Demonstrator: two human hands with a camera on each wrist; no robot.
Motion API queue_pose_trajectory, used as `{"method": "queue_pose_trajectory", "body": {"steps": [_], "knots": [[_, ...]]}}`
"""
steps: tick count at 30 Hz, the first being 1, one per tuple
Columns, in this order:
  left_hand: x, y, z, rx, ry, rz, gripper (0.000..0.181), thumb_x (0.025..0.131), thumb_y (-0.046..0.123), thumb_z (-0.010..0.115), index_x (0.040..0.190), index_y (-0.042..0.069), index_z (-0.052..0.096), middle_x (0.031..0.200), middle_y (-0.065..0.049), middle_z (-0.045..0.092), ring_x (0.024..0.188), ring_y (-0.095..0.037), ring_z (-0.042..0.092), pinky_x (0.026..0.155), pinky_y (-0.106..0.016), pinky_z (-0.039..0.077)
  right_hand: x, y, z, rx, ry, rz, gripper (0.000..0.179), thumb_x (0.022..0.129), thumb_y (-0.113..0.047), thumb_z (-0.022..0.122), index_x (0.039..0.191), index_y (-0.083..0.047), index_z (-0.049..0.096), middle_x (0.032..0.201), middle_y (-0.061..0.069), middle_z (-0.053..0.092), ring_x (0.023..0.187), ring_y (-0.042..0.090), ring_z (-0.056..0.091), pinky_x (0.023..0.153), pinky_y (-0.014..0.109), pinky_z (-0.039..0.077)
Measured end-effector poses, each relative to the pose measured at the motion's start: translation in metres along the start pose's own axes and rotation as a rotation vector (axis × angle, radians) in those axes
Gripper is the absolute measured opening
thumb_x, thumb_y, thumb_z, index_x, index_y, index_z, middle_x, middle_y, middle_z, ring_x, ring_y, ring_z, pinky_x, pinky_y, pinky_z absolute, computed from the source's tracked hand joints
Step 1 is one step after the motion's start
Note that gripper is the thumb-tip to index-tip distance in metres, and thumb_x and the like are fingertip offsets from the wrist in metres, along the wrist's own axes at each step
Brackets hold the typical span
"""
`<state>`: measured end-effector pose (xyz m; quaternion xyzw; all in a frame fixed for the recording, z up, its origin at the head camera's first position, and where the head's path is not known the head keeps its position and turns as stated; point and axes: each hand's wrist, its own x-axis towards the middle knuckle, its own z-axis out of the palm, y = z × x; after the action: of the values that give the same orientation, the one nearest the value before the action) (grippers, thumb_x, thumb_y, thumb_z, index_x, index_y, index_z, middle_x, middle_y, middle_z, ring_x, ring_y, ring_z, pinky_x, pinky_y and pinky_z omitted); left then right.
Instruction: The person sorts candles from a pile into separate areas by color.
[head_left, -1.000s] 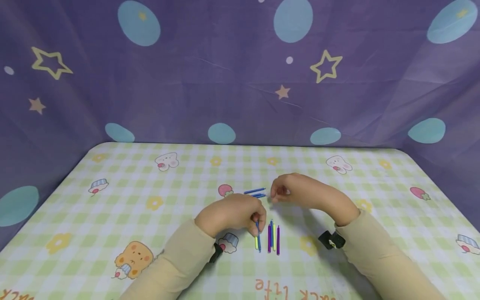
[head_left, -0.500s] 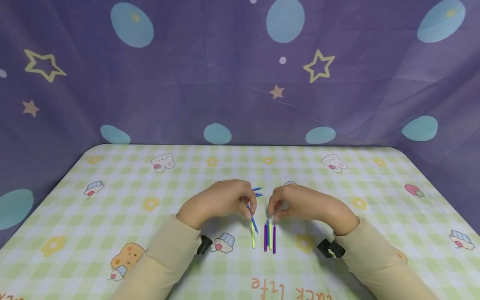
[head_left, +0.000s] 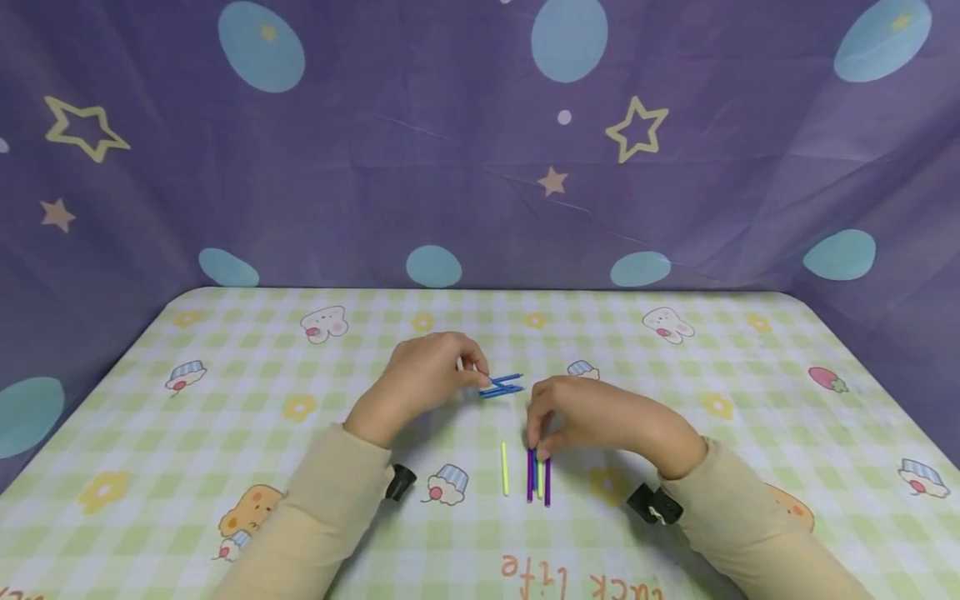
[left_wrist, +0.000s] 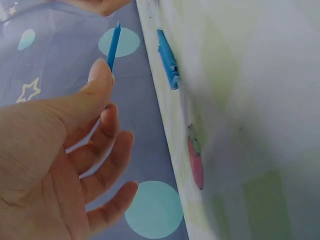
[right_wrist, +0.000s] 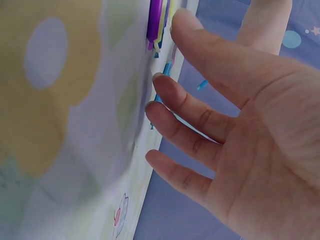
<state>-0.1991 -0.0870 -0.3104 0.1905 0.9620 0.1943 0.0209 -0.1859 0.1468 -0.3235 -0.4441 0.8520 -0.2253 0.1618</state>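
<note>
My left hand (head_left: 431,367) pinches a thin blue candle (left_wrist: 114,46) between thumb and forefinger. That candle slants over the small pile of blue candles (head_left: 501,392) farther back on the table, and the other fingers are loosely bent. My right hand (head_left: 581,408) reaches down over a row of candles, its thumb and forefinger at their far ends. Purple candles (head_left: 547,482), a blue one between them and a yellow one (head_left: 540,482) lie side by side there. Whether the fingertips grip one is hidden. A single yellow candle (head_left: 505,468) lies to the left of the row.
A green-and-white checked cloth (head_left: 225,433) with printed pictures covers the table. Behind the far edge hangs a purple curtain (head_left: 420,183) with stars and ovals. Black wrist straps sit on both sleeves.
My left hand has carried the blue candle away from beside the yellow one, back to the blue pile. My right hand has come down and nearer, onto the row's far ends.
</note>
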Motion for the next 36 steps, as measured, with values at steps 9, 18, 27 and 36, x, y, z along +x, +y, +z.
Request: {"method": "queue_pose_trajectory", "body": {"steps": [9, 18, 27, 36], "knots": [[0.001, -0.003, 0.008, 0.027, 0.011, -0.102, 0.010, 0.086, 0.035, 0.077, 0.084, 0.025, 0.074, 0.073, 0.010, 0.060, 0.070, -0.011, 0.052, 0.072, -0.038, 0.043, 0.001, -0.004, 0.004, -0.030, -0.004, 0.041, 0.016, 0.078, -0.012, 0.084, 0.081, -0.024, 0.074, 0.084, -0.016, 0.057, 0.088, 0.004, 0.059, 0.085, 0.026, 0.049], [0.003, -0.006, 0.009, 0.023, 0.027, -0.143, 0.009, 0.093, 0.030, 0.071, 0.095, 0.023, 0.077, 0.085, 0.009, 0.068, 0.079, -0.012, 0.059, 0.079, -0.042, 0.047, 0.001, -0.006, 0.005, -0.059, 0.012, 0.042, 0.015, 0.078, -0.013, 0.084, 0.082, -0.023, 0.074, 0.084, -0.017, 0.057, 0.087, 0.004, 0.059, 0.083, 0.027, 0.049], [0.004, -0.008, 0.010, 0.037, 0.024, -0.146, 0.008, 0.094, 0.024, 0.070, 0.097, 0.022, 0.077, 0.096, 0.006, 0.071, 0.092, -0.017, 0.063, 0.084, -0.046, 0.047, 0.001, -0.006, 0.006, -0.079, 0.016, 0.056, 0.017, 0.076, -0.012, 0.085, 0.081, -0.024, 0.074, 0.085, -0.015, 0.058, 0.087, 0.006, 0.057, 0.082, 0.027, 0.047], [0.003, -0.005, 0.012, 0.145, -0.011, -0.099, 0.011, 0.088, 0.015, 0.075, 0.096, 0.022, 0.078, 0.097, 0.004, 0.073, 0.096, -0.020, 0.066, 0.082, -0.047, 0.049, 0.002, -0.008, 0.009, -0.105, 0.041, 0.024, 0.019, 0.075, -0.009, 0.084, 0.076, -0.022, 0.070, 0.079, -0.011, 0.054, 0.080, 0.009, 0.054, 0.076, 0.025, 0.044]]}}
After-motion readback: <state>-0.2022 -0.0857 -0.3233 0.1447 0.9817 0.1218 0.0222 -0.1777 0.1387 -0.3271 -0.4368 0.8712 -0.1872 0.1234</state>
